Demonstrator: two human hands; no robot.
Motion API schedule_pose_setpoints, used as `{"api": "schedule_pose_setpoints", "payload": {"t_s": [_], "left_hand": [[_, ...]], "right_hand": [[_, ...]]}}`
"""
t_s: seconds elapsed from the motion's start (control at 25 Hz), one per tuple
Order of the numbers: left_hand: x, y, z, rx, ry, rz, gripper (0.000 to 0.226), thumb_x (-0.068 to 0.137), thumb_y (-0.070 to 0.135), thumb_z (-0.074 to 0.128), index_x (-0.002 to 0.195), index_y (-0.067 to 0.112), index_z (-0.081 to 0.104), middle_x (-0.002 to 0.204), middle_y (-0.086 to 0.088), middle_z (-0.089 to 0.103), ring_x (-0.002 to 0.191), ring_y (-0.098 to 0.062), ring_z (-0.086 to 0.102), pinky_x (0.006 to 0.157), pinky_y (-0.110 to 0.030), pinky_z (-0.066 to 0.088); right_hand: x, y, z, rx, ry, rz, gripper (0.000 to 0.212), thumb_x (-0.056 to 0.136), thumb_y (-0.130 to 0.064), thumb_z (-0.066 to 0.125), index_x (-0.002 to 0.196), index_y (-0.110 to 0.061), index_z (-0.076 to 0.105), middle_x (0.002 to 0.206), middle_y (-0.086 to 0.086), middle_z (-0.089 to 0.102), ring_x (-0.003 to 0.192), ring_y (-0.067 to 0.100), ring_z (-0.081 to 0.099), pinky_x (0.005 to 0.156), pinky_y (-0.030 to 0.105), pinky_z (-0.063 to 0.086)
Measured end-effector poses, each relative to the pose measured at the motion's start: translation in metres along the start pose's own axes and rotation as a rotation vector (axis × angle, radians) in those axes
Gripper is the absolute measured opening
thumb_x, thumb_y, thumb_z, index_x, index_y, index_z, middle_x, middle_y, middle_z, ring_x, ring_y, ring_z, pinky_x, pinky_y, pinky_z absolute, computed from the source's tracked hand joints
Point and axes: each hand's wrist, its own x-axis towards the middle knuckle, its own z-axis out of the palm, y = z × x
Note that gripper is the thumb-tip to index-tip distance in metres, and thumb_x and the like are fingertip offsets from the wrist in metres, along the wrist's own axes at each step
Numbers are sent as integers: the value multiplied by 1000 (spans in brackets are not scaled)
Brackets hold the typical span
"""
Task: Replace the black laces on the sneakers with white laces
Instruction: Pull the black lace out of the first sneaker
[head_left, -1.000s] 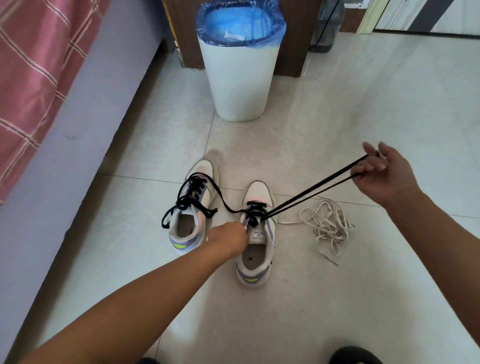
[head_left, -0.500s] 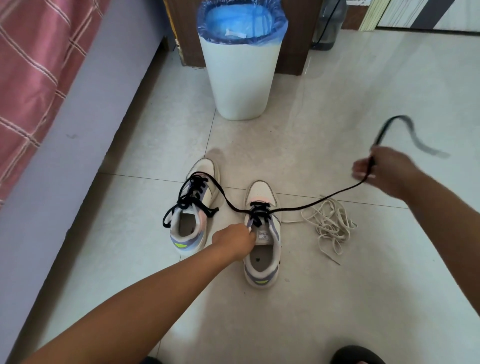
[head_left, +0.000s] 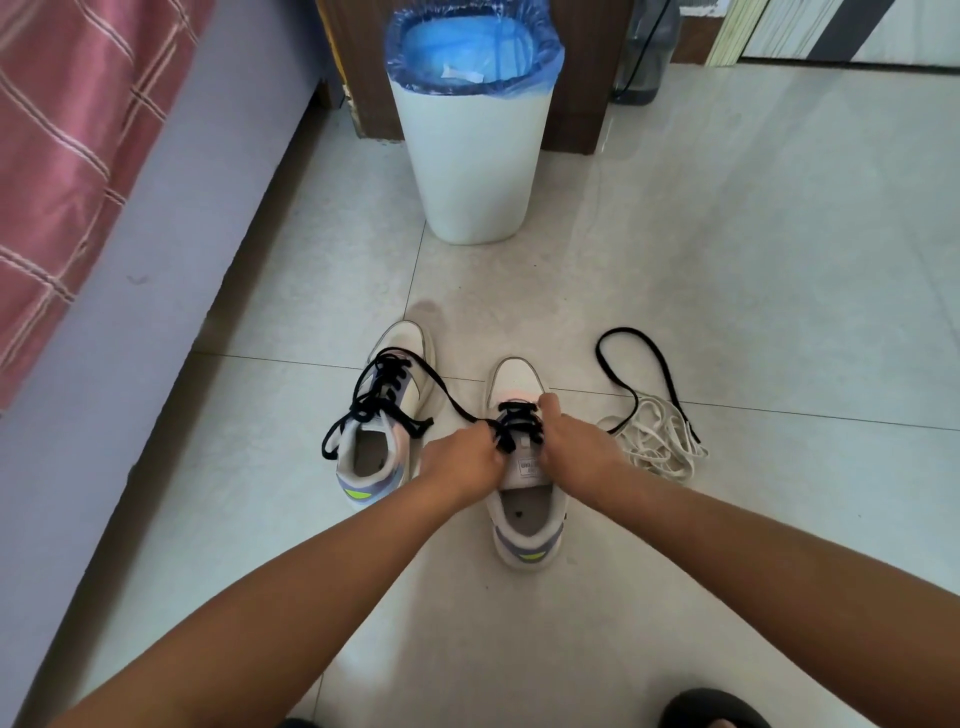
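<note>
Tiled floor (head_left: 727, 260): both hands' fingers (head_left: 493, 441) clamped on right sneaker's (head_left: 524, 519) black lace (head_left: 511, 421), tongue label unreadable

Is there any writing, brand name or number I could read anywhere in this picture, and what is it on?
Tongue label on the right sneaker, between the hands: printed lines there, too small and blurred to read.
Nothing else bears readable text.

Only one piece of lettering shows: a small printed label (head_left: 526, 466) on the tongue of the right sneaker (head_left: 524, 499), just below the centre of the frame. Its lines of print are too small and blurred to read.
</note>
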Motion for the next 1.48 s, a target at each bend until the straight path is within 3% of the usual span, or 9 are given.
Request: {"api": "schedule_pose_setpoints", "payload": {"t_s": [0.2, 0.36, 0.48, 0.72, 0.88, 1.04, 1.16, 1.32, 1.48], "left_hand": [[-9, -38, 7, -146, -24, 17, 33, 92, 33, 44, 122, 22, 37, 100, 0, 64, 97, -24, 58, 77, -35, 42], [1, -42, 13, -363, -48, 144, 26, 90, 26, 50, 114, 27, 40, 98, 7, 51, 88, -18, 55, 87, -42, 47], [-1, -46, 17, -430, -52, 125, 22, 91, 23, 51, 109, 26, 39, 96, 9, 49, 84, -15, 52, 85, -38, 45], [-2, -53, 23, -550, -87, 49, 15, 94, 20, 49, 105, 21, 39, 101, -3, 54, 83, -16, 50, 74, -30, 42], [3, -41, 24, -478, -31, 48, 27, 91, 23, 52, 116, 20, 41, 105, -3, 55, 92, -21, 56, 82, -36, 45], [6, -22, 21, -79, 168, 267, 52, 86, 17, 52, 136, 24, 39, 130, -6, 36, 110, -25, 48, 87, -39, 45], [10, -18, 15, 162, 240, 339, 35, 89, 23, 50, 123, 19, 51, 130, -6, 37, 114, -25, 43, 85, -37, 38], [9, -21, 6, 20, 249, 340, 18, 91, 32, 52, 99, 17, 58, 107, -1, 52, 103, -20, 49, 88, -35, 38], [11, -23, 0, -53, 167, 112, 37, 96, 42, 41, 65, 20, 44, 73, 2, 57, 82, -22, 54, 76, -32, 33]], "right_hand": [[-11, 28, -2, 212, -90, -74, 38, 89, -14, 47, 124, -19, 32, 69, 5, 53, 63, 25, 51, 58, 32, 39], [-6, 28, -2, 43, -75, -99, 30, 90, -22, 49, 119, -20, 43, 112, 6, 54, 102, 25, 48, 79, 35, 41], [-3, 32, -1, -47, -24, -100, 22, 88, -26, 52, 108, -22, 45, 119, 0, 44, 112, 23, 39, 89, 38, 37], [-4, 40, -2, 183, -87, -58, 21, 87, -23, 53, 95, -22, 33, 88, -6, 46, 83, 20, 44, 76, 38, 38], [-3, 28, 2, 229, -97, -142, 36, 87, -10, 49, 121, -17, 41, 114, 4, 54, 93, 22, 52, 76, 33, 42], [-1, 19, 5, 180, -31, -153, 31, 84, -14, 54, 113, -16, 44, 110, 5, 55, 88, 22, 49, 72, 33, 40], [0, 14, 6, 239, -21, -92, 28, 84, -15, 55, 108, -15, 41, 86, 2, 53, 75, 23, 49, 64, 32, 38], [3, 12, 8, 237, -2, -68, 26, 85, -17, 54, 107, -17, 40, 79, 1, 53, 73, 24, 52, 62, 32, 38], [5, 12, 11, 248, 23, -87, 21, 88, -29, 56, 98, -20, 41, 86, -2, 50, 77, 20, 49, 68, 34, 41]]}}
